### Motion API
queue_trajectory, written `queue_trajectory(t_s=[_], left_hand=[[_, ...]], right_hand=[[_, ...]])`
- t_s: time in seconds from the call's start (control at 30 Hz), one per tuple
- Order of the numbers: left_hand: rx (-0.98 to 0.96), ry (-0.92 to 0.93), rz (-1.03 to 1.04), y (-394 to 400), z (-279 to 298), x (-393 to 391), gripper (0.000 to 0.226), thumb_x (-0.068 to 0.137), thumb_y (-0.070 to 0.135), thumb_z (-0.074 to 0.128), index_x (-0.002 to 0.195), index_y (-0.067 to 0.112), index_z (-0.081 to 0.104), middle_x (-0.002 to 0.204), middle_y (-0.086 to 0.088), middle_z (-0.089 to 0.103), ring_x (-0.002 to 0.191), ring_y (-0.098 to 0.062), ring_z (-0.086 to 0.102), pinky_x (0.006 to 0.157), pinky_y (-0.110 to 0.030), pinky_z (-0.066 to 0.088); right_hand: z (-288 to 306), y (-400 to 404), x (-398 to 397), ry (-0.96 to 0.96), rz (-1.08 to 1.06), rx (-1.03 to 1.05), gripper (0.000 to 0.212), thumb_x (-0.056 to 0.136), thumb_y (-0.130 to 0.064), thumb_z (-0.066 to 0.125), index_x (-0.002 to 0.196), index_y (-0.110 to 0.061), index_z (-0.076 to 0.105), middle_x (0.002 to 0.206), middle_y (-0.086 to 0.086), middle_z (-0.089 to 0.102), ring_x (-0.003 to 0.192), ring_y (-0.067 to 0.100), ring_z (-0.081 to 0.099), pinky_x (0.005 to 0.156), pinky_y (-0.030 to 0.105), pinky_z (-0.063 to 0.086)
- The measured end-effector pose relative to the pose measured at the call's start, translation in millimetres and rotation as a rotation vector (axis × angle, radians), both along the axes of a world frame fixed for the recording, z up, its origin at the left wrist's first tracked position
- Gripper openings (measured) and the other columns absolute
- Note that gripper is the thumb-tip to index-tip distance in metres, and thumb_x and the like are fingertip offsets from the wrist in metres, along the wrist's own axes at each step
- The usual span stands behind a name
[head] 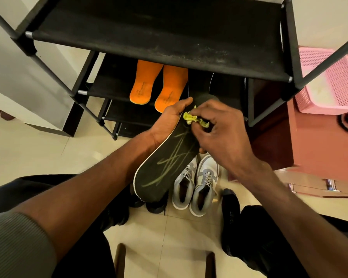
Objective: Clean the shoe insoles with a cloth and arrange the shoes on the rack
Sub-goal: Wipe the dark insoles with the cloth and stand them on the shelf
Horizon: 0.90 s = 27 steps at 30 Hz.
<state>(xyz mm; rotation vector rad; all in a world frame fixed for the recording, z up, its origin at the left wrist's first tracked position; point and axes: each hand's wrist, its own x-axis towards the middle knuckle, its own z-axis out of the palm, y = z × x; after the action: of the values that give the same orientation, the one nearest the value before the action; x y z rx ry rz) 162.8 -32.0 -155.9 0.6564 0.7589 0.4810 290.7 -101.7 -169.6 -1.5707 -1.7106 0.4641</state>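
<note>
Yellow-green crumpled cloth [196,119] is pinched in the curled fingers of the right hand [219,133] and pressed against the toe end of a black foam insole with yellow-green line markings and a white edge [165,163]. That insole is gripped from beneath by the left hand [169,123], thumb hooked over its upper rim, and held tilted above a pair of grey-and-white laced sneakers [195,183] standing on the cream tiled floor [48,149]. Two orange insoles [155,85] are laid on a lower shelf of the black fabric-and-tube shoe rack [159,33]. A pink perforated plastic basket [333,81] is seen at right.
</note>
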Motion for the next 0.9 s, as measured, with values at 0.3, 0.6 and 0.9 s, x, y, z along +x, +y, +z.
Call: queue_trajectory(t_s=[0.3, 0.6, 0.9], left_hand=[[-0.064, 0.024, 0.017, 1.9, -7.0, -3.1, 0.051, 0.11, 0.024, 0.035, 0.078, 0.006, 0.071, 0.066, -0.005, 0.068, 0.06, -0.012, 0.068, 0.061, -0.02, 0.056], [-0.081, 0.015, 0.021, 1.7, -4.9, 2.2, 0.045, 0.11, 0.024, 0.036, 0.078, 0.008, 0.064, 0.066, -0.005, 0.064, 0.06, -0.013, 0.065, 0.062, -0.022, 0.056], [-0.054, -0.038, -0.094, -1.6, -4.9, 1.5, 0.044, 0.111, 0.026, 0.03, 0.095, 0.005, 0.065, 0.078, -0.007, 0.073, 0.07, -0.016, 0.072, 0.07, -0.026, 0.061]], right_hand=[[-0.8, 1.2, 1.1, -0.017, -0.01, -0.031, 0.021, 0.092, -0.003, 0.074, 0.113, -0.006, 0.079, 0.104, 0.004, 0.068, 0.081, 0.01, 0.07, 0.061, 0.026, 0.062], [-1.6, 7.1, 4.0, -0.037, -0.12, 0.055, 0.022, 0.09, -0.004, 0.074, 0.11, -0.006, 0.079, 0.103, 0.003, 0.071, 0.091, 0.014, 0.069, 0.081, 0.032, 0.06], [-2.5, 18.4, 22.5, -0.081, -0.332, 0.046, 0.02, 0.09, -0.01, 0.072, 0.108, -0.012, 0.08, 0.099, -0.005, 0.069, 0.088, 0.01, 0.067, 0.081, 0.039, 0.06]])
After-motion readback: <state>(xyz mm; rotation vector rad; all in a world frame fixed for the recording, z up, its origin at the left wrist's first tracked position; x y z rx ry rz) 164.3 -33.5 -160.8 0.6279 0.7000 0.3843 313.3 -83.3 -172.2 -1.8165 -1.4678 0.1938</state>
